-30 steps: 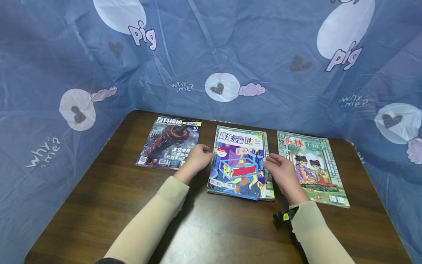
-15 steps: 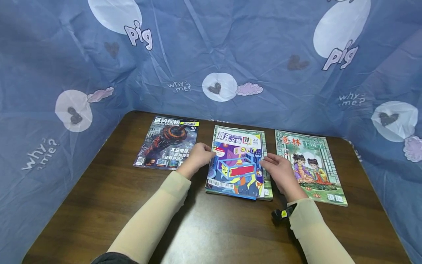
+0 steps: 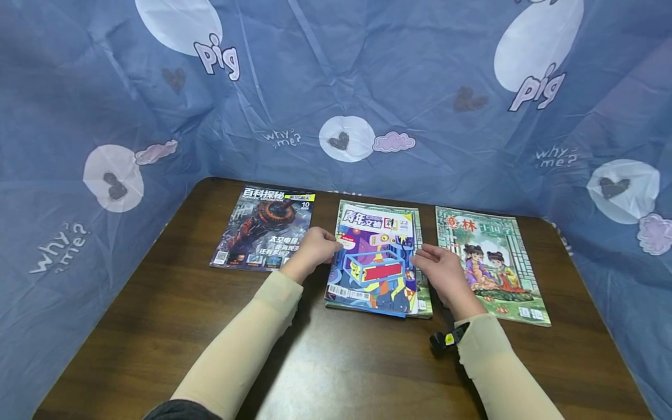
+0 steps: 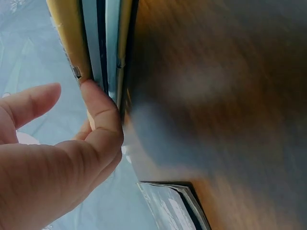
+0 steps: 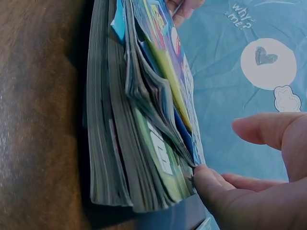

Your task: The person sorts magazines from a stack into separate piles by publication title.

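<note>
A stack of magazines lies mid-table in the head view, a purple and blue magazine point(image 3: 375, 271) on top and a green-bordered magazine point(image 3: 424, 306) showing beneath it. My left hand point(image 3: 314, 255) is at the stack's left side. Its bent fingers touch the spines point(image 4: 72, 36) in the left wrist view, while the thumb stands apart. On the opposite side is my right hand point(image 3: 445, 276). In the right wrist view its fingertips point(image 5: 205, 178) touch the page edges point(image 5: 115, 143), which lie unevenly, and the thumb is raised away from them. Neither hand pinches the stack.
A dark science magazine point(image 3: 265, 230) lies to the left of the stack. To the right lies a green magazine point(image 3: 490, 262) with two drawn figures, close to my right hand. All rest on a brown wooden table point(image 3: 325, 373). Blue printed cloth point(image 3: 304, 81) hangs behind and at both sides.
The head view has turned slightly, so everything sits a little further left. Both hands stay at the sides of the stack, and the magazines keep their places.
</note>
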`<state>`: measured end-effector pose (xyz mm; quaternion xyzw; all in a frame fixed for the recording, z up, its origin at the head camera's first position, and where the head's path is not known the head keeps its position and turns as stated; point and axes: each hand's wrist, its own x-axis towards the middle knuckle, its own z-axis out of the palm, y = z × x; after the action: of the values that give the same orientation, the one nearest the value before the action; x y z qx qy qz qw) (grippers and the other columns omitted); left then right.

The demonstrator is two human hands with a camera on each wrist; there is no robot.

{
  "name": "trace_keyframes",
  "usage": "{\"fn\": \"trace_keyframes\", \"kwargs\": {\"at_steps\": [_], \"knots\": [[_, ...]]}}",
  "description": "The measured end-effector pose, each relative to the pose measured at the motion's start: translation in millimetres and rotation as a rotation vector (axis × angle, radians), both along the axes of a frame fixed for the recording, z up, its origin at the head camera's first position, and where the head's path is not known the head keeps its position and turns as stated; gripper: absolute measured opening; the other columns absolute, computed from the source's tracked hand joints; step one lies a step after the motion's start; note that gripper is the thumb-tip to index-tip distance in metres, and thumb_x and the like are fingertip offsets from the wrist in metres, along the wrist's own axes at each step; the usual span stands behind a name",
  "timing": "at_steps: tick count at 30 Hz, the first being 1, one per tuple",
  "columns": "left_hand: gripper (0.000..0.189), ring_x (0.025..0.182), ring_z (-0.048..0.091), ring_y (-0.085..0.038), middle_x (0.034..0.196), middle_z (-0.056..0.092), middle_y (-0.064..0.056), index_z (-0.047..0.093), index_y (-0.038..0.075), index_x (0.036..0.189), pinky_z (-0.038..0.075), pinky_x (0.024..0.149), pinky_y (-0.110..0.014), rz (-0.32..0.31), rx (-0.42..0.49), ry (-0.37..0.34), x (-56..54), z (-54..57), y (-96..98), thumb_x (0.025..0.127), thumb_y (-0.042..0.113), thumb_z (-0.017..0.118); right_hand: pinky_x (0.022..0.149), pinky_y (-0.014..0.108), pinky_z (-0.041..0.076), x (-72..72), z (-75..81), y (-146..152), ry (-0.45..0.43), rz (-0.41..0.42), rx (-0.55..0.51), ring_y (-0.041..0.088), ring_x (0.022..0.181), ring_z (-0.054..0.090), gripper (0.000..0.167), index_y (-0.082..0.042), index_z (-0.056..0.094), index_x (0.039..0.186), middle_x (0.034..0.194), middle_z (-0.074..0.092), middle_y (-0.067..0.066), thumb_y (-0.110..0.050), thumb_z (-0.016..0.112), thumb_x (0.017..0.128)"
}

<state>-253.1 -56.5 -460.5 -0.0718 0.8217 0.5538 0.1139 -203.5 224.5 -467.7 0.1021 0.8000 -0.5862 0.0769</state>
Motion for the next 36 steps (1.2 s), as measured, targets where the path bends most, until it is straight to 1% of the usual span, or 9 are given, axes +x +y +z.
{"fn": "trace_keyframes", "kwargs": {"at_steps": [2,5,9,14,17,20,28,32,36], "knots": [[0.025,0.072,0.063,-0.021,0.104,0.062,-0.02,0.065,-0.011,0.108,0.06,0.065,-0.031,-0.003,0.008,-0.011,-1.0,-1.2,-0.5,0.089,0.003,0.073,0.109,0.043,0.041,0.6,-0.7,-0.2,-0.001,0.001,-0.004,0.034,0.134,0.049,0.064,0.007,0.04,0.151,0.146,0.051,0.024,-0.018,0.067,0.098],[0.026,0.064,0.061,-0.018,0.099,0.062,-0.018,0.064,-0.012,0.11,0.06,0.063,-0.033,-0.011,0.028,-0.027,-2.5,-2.4,-1.4,0.09,0.002,0.072,0.109,0.042,0.041,1.6,-2.2,-0.2,0.005,0.007,-0.015,0.034,0.134,0.049,0.064,0.007,0.04,0.151,0.146,0.05,0.025,-0.017,0.067,0.098],[0.03,0.057,0.059,-0.017,0.092,0.064,-0.019,0.061,-0.013,0.114,0.06,0.06,-0.035,-0.027,0.078,-0.045,-4.8,-2.7,-2.9,0.09,0.002,0.07,0.109,0.042,0.041,1.7,-3.7,0.4,0.022,0.019,-0.035,0.034,0.134,0.049,0.063,0.008,0.039,0.151,0.146,0.05,0.025,-0.016,0.066,0.099],[0.034,0.065,0.062,-0.019,0.095,0.064,-0.018,0.059,-0.013,0.119,0.061,0.063,-0.035,-0.047,0.14,-0.07,-7.5,-2.8,-4.2,0.09,0.0,0.069,0.109,0.043,0.041,1.4,-4.1,0.8,0.022,0.026,-0.041,0.034,0.134,0.049,0.064,0.007,0.038,0.151,0.146,0.05,0.026,-0.015,0.067,0.099],[0.032,0.069,0.065,-0.022,0.096,0.065,-0.019,0.057,-0.01,0.119,0.061,0.065,-0.038,-0.061,0.198,-0.104,-8.1,-2.8,-5.0,0.092,0.001,0.069,0.109,0.043,0.041,2.0,-4.0,0.4,0.024,0.028,-0.033,0.034,0.134,0.049,0.064,0.007,0.038,0.151,0.146,0.05,0.025,-0.015,0.067,0.099],[0.028,0.07,0.067,-0.023,0.093,0.068,-0.019,0.056,-0.007,0.118,0.061,0.065,-0.041,-0.075,0.254,-0.14,-8.2,-4.0,-5.8,0.094,0.002,0.067,0.109,0.044,0.042,2.8,-3.6,-0.7,0.028,0.033,-0.02,0.034,0.134,0.049,0.064,0.007,0.038,0.152,0.146,0.05,0.025,-0.015,0.067,0.099],[0.016,0.062,0.066,-0.02,0.078,0.068,-0.015,0.06,-0.008,0.11,0.061,0.062,-0.04,-0.099,0.264,-0.174,-4.4,-2.4,-4.7,0.097,0.001,0.063,0.109,0.045,0.041,4.7,-1.5,-1.1,0.017,0.035,-0.009,0.034,0.134,0.049,0.065,0.005,0.038,0.153,0.147,0.05,0.024,-0.017,0.067,0.099],[0.013,0.061,0.065,-0.021,0.08,0.066,-0.015,0.058,-0.008,0.109,0.061,0.061,-0.04,-0.095,0.244,-0.166,-2.1,0.1,-3.2,0.097,-0.003,0.061,0.108,0.043,0.043,4.8,-1.9,-2.3,0.028,0.042,0.005,0.033,0.134,0.049,0.064,0.006,0.039,0.152,0.146,0.051,0.023,-0.016,0.067,0.099],[0.012,0.062,0.065,-0.022,0.083,0.066,-0.017,0.058,-0.008,0.108,0.061,0.06,-0.04,-0.087,0.221,-0.139,0.2,1.8,-2.7,0.096,-0.005,0.061,0.106,0.041,0.044,3.6,-2.4,-5.1,0.041,0.04,0.024,0.033,0.133,0.05,0.065,0.007,0.038,0.152,0.145,0.051,0.024,-0.014,0.069,0.098]]}}
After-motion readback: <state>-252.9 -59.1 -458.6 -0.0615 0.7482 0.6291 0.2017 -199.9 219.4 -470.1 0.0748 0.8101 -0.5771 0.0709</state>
